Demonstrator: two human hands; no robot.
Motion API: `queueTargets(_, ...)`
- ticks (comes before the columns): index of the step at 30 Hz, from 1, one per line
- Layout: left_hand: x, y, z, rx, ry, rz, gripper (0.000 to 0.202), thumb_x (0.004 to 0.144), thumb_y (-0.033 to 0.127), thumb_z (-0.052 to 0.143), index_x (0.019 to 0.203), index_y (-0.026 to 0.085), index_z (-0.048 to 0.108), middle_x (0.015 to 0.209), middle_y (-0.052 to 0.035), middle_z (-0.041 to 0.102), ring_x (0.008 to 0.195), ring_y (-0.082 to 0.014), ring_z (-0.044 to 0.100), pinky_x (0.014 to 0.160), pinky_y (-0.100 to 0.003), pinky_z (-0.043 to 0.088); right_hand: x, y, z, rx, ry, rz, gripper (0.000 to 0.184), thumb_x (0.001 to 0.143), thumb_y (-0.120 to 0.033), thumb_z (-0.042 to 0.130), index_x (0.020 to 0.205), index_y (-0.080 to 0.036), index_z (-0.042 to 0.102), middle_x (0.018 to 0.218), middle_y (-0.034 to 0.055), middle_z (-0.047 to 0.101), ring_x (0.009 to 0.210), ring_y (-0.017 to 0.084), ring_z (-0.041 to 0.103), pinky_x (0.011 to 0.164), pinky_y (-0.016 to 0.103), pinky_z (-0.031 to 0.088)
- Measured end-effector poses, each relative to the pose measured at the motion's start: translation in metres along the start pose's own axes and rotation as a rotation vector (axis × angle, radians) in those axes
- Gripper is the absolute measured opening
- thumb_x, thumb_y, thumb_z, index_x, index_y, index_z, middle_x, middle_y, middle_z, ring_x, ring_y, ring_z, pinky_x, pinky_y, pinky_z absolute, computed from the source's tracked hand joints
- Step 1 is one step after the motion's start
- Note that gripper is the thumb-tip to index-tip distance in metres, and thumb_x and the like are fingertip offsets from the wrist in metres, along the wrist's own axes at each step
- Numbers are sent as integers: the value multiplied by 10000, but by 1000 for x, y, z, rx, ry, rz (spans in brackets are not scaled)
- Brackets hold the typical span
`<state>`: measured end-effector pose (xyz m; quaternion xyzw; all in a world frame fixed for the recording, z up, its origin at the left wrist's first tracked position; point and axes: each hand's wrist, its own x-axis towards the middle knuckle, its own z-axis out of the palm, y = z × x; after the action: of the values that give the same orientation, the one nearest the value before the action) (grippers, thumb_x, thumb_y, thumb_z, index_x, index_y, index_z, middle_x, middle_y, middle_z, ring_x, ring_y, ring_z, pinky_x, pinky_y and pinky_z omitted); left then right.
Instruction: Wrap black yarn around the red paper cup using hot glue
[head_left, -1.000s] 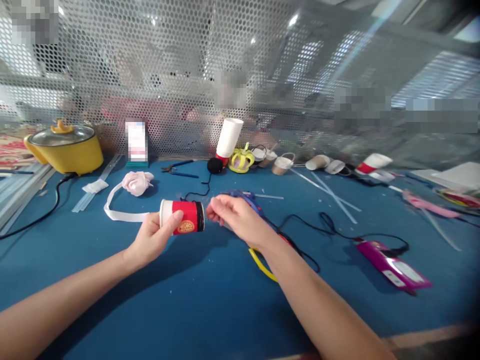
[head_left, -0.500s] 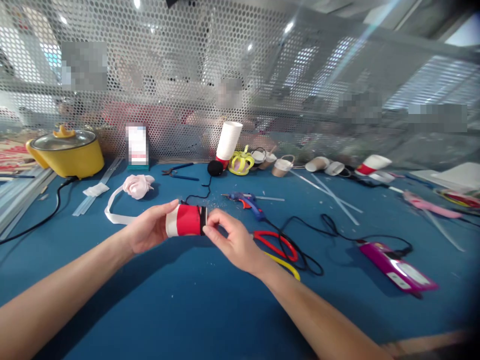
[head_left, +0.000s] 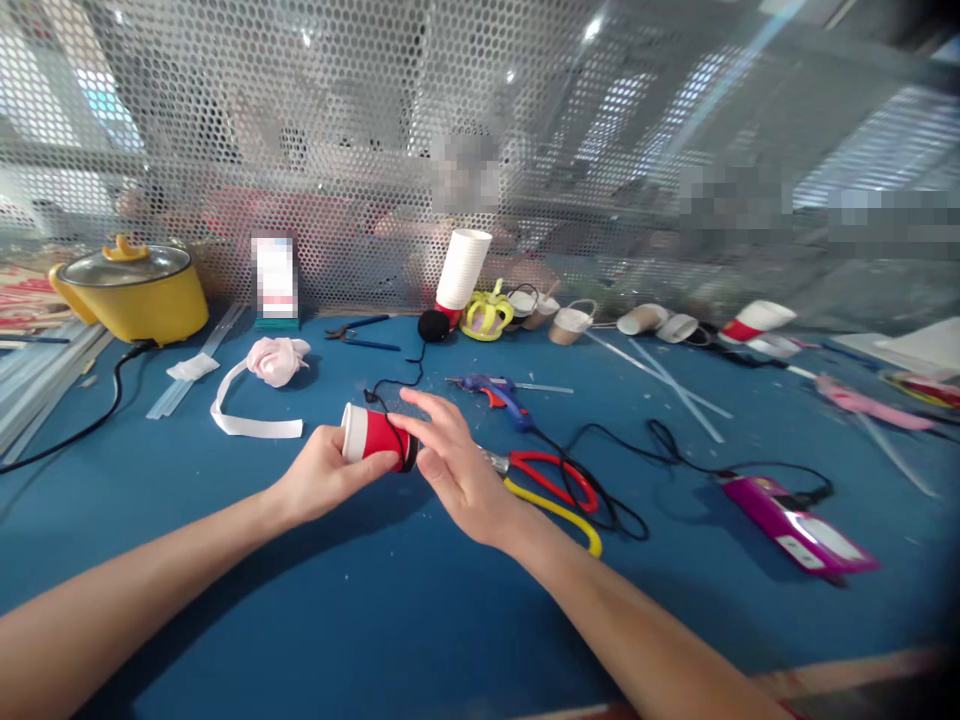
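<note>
My left hand (head_left: 324,476) grips a red and white paper cup (head_left: 373,435) lying on its side, its black-trimmed base pointing right. My right hand (head_left: 450,458) rests against that base end, fingers stretched over the cup's top and thumb below. A thin black cord (head_left: 397,382) runs from the cup toward a black ball of yarn (head_left: 432,326) at the back. Red and yellow scissors (head_left: 555,488) lie just right of my right hand, with a blue glue gun (head_left: 495,392) behind them.
A yellow pot (head_left: 131,298) stands back left, a pink fabric rose on a white ribbon (head_left: 274,362) nearby. A stack of white cups (head_left: 462,270), a yellow crown, small cups and glue sticks line the mesh wall. A magenta device (head_left: 795,524) lies right. People sit behind the mesh.
The cup has turned in my left hand, so its gold emblem no longer shows. My right hand moved from beside the cup's base to press against it with fingers spread over the top.
</note>
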<state>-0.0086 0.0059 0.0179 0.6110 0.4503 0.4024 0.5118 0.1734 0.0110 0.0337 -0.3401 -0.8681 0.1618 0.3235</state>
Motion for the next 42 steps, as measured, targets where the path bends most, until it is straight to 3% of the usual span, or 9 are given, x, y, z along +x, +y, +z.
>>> queueTargets(8,-1,-3,2,147,81,35,330,737,412,540,607,114,598,486,27,475,451,-68,366,428,-195,296,0,-5,0,171,-10,0,495,897,-492,233,1133,-197,553,1310,119,427,1228,228,353,1008,451,293)
queueTargets(13,-2,-3,-1,582,87,386,244,757,342,536,658,149,647,626,-54,609,578,-146,510,580,-257,405,1,5,-14,302,228,343,377,881,-439,360,668,-188,544,709,42,604,653,141,580,582,267,480)
queueTargets(16,-2,-4,-1,686,62,509,208,763,311,529,668,173,652,662,-83,634,668,-186,558,694,-297,434,4,21,-27,175,239,449,296,861,-395,407,688,-187,527,624,16,587,553,125,562,528,249,462)
queueTargets(21,-2,-5,1,720,42,549,212,772,307,500,666,177,629,660,-78,628,682,-184,560,708,-303,438,13,67,-63,-411,95,732,190,790,-227,481,939,-152,571,923,102,644,848,189,605,768,308,453)
queueTargets(24,-3,-3,2,681,75,470,240,774,318,474,643,159,598,620,-52,595,589,-146,510,595,-263,414,14,95,-79,-487,6,871,106,710,-197,556,624,-149,595,749,134,658,838,262,610,752,341,436)
queueTargets(27,-2,-2,2,579,96,172,324,742,389,493,512,161,481,470,20,435,443,-84,346,438,-220,293,13,114,-77,-465,-79,952,176,609,-149,628,463,-164,531,620,117,644,762,275,625,675,315,438)
queueTargets(33,4,-5,-1,227,33,-111,401,691,473,525,478,178,357,468,60,288,444,-62,227,411,-217,173,15,124,-60,-354,17,1005,132,595,-87,621,725,-110,613,773,152,672,811,270,626,665,302,441)
queueTargets(38,6,2,-4,176,83,-104,377,649,455,562,469,171,393,461,62,292,448,-60,211,410,-215,166,8,94,-69,-107,187,918,426,741,-160,529,1154,-109,439,910,99,664,726,154,637,605,242,482)
queueTargets(42,6,7,-6,158,130,-39,378,657,432,569,459,171,381,452,67,273,443,-55,198,396,-210,164,0,46,-76,325,161,747,265,748,-369,561,872,-136,568,742,49,648,580,124,600,532,234,485)
